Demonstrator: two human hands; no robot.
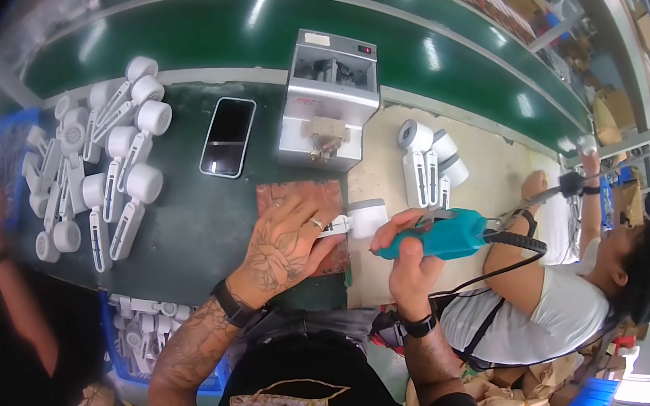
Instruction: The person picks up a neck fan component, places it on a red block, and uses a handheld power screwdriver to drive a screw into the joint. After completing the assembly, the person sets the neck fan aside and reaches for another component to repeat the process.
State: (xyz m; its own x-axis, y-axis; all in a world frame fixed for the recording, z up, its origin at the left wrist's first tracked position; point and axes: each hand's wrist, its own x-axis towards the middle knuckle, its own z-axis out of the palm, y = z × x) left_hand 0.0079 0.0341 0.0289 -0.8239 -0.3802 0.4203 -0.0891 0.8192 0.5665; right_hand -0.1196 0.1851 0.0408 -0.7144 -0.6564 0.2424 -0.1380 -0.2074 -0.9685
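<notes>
A white handheld piece with a drum-shaped head [368, 219] lies on a reddish-brown pad [337, 263], its head sticking out past the pad's right edge. My left hand [286, 238] is closed over its handle, which the fingers partly hide. In my right hand [412, 267] is a teal corded electric screwdriver [452, 234], held just right of the white piece. Its tip is hidden by my fingers. A black cable [517, 238] leaves its right end.
Beyond the pad stands a grey boxy machine [327, 105] with a windowed top. A phone [228, 138] lies left of it. Similar white pieces [118, 159] are heaped at left, with several more at right [417, 155]. A blue crate [120, 350] sits below. Co-workers are on both sides.
</notes>
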